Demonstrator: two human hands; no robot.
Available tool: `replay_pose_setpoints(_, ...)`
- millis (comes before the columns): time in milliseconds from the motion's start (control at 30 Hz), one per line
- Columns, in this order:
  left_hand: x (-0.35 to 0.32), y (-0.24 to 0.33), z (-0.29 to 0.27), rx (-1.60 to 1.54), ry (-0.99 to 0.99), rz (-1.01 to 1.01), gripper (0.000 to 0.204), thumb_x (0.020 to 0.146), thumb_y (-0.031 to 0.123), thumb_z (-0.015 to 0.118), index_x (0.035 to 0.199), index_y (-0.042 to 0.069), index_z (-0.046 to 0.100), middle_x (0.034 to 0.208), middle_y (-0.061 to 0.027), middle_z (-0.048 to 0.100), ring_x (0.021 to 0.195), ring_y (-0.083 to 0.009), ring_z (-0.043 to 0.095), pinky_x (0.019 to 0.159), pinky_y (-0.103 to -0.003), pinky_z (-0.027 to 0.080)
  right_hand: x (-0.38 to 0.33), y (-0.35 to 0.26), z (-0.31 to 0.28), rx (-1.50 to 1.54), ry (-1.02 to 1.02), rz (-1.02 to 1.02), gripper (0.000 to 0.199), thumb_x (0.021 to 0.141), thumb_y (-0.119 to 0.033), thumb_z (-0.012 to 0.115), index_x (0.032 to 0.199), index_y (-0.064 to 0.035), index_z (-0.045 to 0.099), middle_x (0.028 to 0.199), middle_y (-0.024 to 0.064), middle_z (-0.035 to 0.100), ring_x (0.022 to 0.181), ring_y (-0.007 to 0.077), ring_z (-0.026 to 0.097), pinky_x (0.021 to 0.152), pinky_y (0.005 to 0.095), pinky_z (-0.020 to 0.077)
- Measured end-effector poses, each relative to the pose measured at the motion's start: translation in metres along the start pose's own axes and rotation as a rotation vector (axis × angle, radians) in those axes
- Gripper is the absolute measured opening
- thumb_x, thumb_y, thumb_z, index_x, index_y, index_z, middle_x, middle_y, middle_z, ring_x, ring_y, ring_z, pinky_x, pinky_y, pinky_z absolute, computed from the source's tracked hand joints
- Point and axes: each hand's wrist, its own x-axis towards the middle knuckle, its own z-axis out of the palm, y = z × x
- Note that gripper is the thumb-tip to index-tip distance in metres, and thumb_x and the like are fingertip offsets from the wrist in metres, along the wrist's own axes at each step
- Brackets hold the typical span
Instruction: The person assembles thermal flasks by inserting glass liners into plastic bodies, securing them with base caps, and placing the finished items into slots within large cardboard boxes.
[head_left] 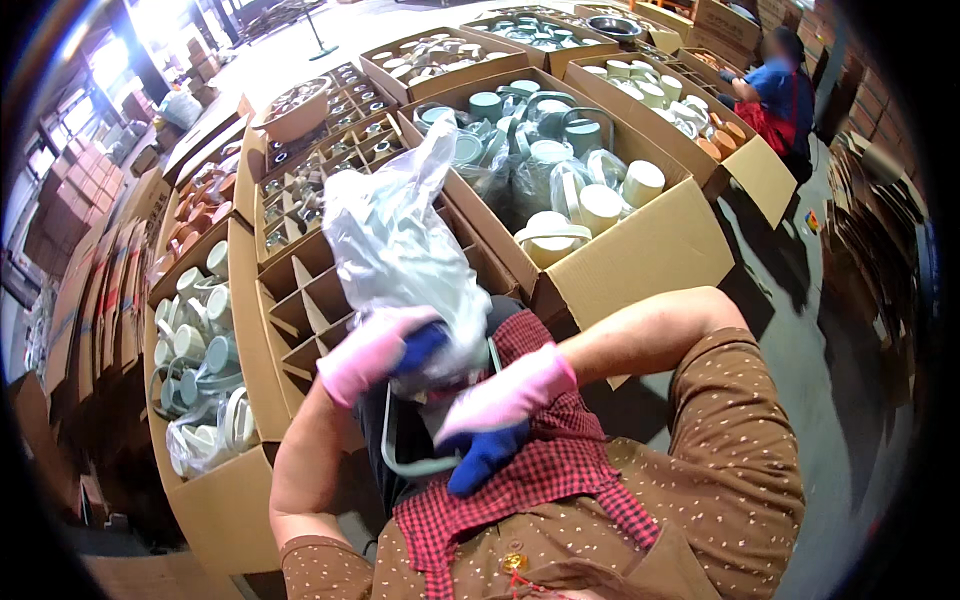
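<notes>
Head view: green handle [390,432] outside plastic bag [395,235], wrapping looks unfinished; left hand [385,350] at bag, right hand [497,412] at handle; blurred, cannot tell whether fingers clamp.

Can read no words, numbers, brands or signs anywhere. Can only make out dark, print-like marks on the brown cardboard carton [727,32] at upper right and fainter ones on the cardboard panel [150,207] at left, too small and blurred to decipher.
</notes>
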Motion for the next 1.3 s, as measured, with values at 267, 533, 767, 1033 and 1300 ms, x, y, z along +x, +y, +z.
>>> replay_pose_setpoints(267, -0.093, -0.122, 0.003, 0.255, 0.386, -0.456, 0.033, 0.090, 0.023, 0.068, 0.118, 0.007, 0.068, 0.101, -0.0140, 0.072, 0.090, -0.0290, 0.069, 0.081, -0.037, 0.053, -0.114, -0.024, -0.080, 0.477, 1.011, 0.007, 0.028, 0.095, -0.022, 0.066, 0.113, -0.0009, 0.064, 0.077, 0.0067, 0.070, 0.053, 0.0092, 0.060, 0.050, 0.0200, 0.0462)
replay_pose_setpoints(533, 0.019, 0.041, -0.129, -0.649, 0.414, 0.286, 0.027, 0.102, 0.008, 0.050, 0.123, -0.005, 0.059, 0.110, -0.0149, 0.069, 0.097, -0.0248, 0.070, 0.087, -0.034, 0.058, -0.165, -0.056, -0.089, 0.092, 1.499, -0.165, 0.039, 0.095, -0.032, 0.065, 0.114, 0.0014, 0.064, 0.090, 0.0117, 0.074, 0.065, 0.0133, 0.066, 0.059, 0.0217, 0.0501)
replay_pose_setpoints(767, 0.129, 0.057, -0.070, 0.198, 0.693, 0.556, 0.062, 0.089, 0.011, 0.074, 0.145, 0.006, 0.048, 0.132, -0.0171, 0.061, 0.122, -0.0271, 0.060, 0.106, -0.038, 0.048, -0.284, 0.014, -0.076, 0.153, 1.666, -0.829, 0.037, 0.103, -0.023, 0.052, 0.127, 0.0036, 0.061, 0.116, 0.0230, 0.070, 0.099, 0.0301, 0.071, 0.085, 0.0394, 0.0592)
replay_pose_setpoints(1033, 0.303, -0.024, -0.017, 0.215, 0.553, 0.468, 0.046, 0.083, -0.003, 0.064, 0.127, 0.013, 0.062, 0.119, -0.0124, 0.065, 0.119, -0.0280, 0.060, 0.104, -0.039, 0.047, -0.333, 0.129, -0.069, 0.399, 2.375, -0.350, 0.031, 0.101, -0.026, 0.056, 0.115, -0.0020, 0.068, 0.104, 0.0134, 0.074, 0.090, 0.0222, 0.071, 0.081, 0.0331, 0.0569)
replay_pose_setpoints(1300, 0.339, -0.054, 0.094, 0.047, 0.875, 0.198, 0.053, 0.090, 0.026, 0.067, 0.135, 0.002, 0.052, 0.118, -0.0212, 0.064, 0.109, -0.0389, 0.061, 0.094, -0.046, 0.048, -0.329, 0.122, -0.227, -0.454, 1.581, 0.171, 0.028, 0.097, -0.019, 0.060, 0.117, -0.0021, 0.067, 0.102, 0.0037, 0.068, 0.088, 0.0116, 0.062, 0.077, 0.0252, 0.0494)
